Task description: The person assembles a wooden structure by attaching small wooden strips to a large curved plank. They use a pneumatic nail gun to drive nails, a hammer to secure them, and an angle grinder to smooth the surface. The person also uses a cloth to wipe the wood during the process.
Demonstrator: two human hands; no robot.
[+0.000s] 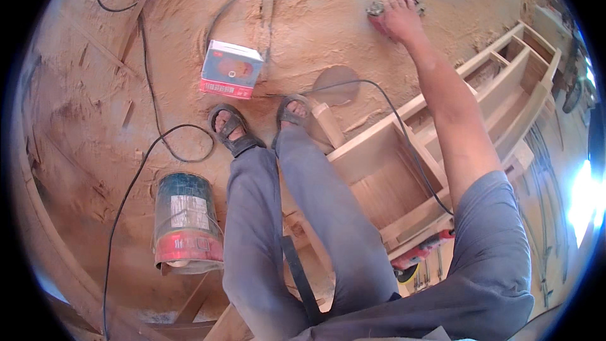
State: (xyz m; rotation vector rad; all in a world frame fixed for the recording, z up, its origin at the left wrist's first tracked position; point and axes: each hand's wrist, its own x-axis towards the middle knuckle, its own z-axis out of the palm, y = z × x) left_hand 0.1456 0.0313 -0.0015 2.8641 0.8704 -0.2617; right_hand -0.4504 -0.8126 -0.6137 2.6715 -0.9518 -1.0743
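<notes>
Tan dust covers the floor (303,19) in the head view, fine and powdery, with ripples and scuffs across it. Far right of centre, the right hand (401,17) grasps a red tool (377,24), its fingers bent over the rounded body; whether the underside meets the floor cannot be told. A grey sleeve (492,233) ends above the bare right forearm. For the left hand, outside this view, the state of the fingers cannot be told.

To the right stretches a long frame (435,173) of pale, smooth wood, divided into boxy compartments and curving at its far end. A black cable (391,104) arcs across its near compartment. Beside its near edge is a second tool (424,251), red, with a yellow rim on its round pad.

Left of centre stands a carton (231,71) in blue, red and white, flat-sided and square-cornered, just beyond the strapped dark sandals (232,127). Dusty grey trousers (252,215) fill the near middle. To their left is a round bucket (184,186), dark blue-green with a red band and a pale label. Farther left, a thin dark cord (146,57) winds over the dust, passing rough wooden strips (136,12).
</notes>
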